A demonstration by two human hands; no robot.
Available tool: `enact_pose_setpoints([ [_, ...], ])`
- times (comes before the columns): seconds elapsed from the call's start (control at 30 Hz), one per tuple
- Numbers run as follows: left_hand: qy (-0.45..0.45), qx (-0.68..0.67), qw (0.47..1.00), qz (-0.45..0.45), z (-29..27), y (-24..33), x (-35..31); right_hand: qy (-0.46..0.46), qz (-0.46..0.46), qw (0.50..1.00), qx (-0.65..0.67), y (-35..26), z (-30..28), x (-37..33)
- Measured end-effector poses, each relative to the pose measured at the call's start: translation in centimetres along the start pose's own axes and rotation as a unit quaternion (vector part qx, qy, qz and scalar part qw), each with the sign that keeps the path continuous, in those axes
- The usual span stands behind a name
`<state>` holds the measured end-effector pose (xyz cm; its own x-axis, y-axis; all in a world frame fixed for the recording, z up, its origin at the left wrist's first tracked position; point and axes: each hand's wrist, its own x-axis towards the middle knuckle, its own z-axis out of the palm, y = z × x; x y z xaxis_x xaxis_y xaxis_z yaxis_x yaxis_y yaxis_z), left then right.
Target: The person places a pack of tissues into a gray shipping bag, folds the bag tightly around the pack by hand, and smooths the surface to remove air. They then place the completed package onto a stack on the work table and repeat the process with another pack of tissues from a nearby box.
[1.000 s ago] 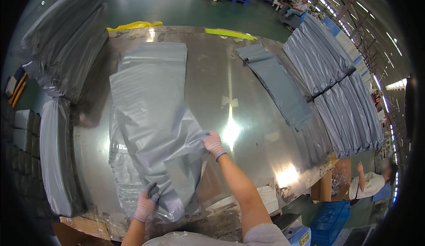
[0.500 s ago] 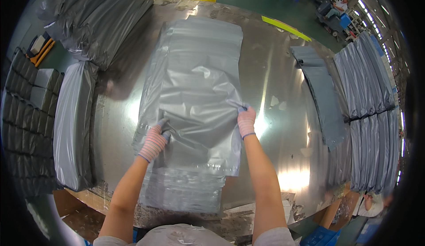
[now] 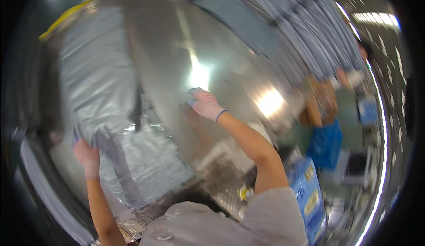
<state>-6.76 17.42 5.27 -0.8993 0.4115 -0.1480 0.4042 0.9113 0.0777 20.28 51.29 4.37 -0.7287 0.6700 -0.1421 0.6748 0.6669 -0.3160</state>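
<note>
A pile of grey plastic bags (image 3: 95, 64) lies along the left part of the metal table, its surface wrinkled. Another stack of grey bags (image 3: 148, 157) shows below it, toward my body. At the left edge of these bags is my left hand (image 3: 87, 157), in a striped glove; it is blurred, but its fingertips look apart, with nothing visible gripped. Away from the bags, my right hand (image 3: 206, 104), in the same kind of glove, hovers over the bare metal, fingers slightly bent and apart, holding nothing.
The shiny metal table (image 3: 164, 38) carries a flat grey sheet (image 3: 234, 15) at its far right, beside stacked grey bags (image 3: 296, 29). Off its right side are a cardboard box (image 3: 321, 102), a blue bag (image 3: 326, 144) and a blue printed package (image 3: 307, 193). Yellow tape (image 3: 66, 18) marks the far edge.
My view has swung to the right. My right hand has let go of the bag's right edge and moved off over the metal; my left hand has come away from its grasp on the bag.
</note>
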Motion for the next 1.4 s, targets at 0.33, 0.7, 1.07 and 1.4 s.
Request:
enact_pose_setpoints([
  [0.33, -0.065, -0.13, 0.972, 0.185, 6.8, 1.2, -23.5, -0.058, 0.399, 0.881, -0.248, 25.9, -13.3, -30.4],
  [0.7, -0.022, -0.231, 0.922, 0.311, 5.8, 7.6, -26.2, -0.29, 0.266, 0.908, -0.141, 32.6, -10.3, -29.4],
  [1.07, -0.504, -0.459, 0.706, 0.191, 9.9, 11.7, -34.8, -0.173, -0.106, 0.972, 0.117, 5.9, -12.5, -25.6],
  [1.4, -0.271, -0.655, 0.61, 0.354, -0.3, 8.6, -33.4, -0.054, -0.341, 0.875, 0.34, -20.3, -19.6, -13.3],
])
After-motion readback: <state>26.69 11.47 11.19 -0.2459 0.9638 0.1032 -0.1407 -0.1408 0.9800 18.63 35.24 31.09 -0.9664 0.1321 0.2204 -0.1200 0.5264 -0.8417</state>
